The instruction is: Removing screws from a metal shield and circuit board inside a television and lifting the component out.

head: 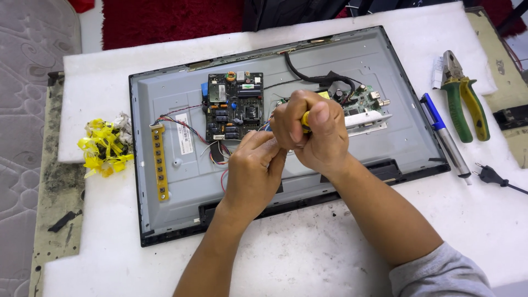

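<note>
Your right hand grips the yellow screwdriver handle, fingers closed around it, above the opened television back panel. Your left hand pinches closed just beside it, contents hidden.

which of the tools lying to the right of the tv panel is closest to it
The blue and silver pen-shaped tool, lying right by the panel's right edge. The green and yellow pliers lie farther out.

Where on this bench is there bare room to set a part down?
Bare white padding lies along the near edge, below the television back panel, beside the forearms. A narrower strip runs between the yellow tape scraps and the panel. The right side is crowded: pliers, pen, plug. Both hands, left hand and right hand, crowd the panel's middle.
</note>
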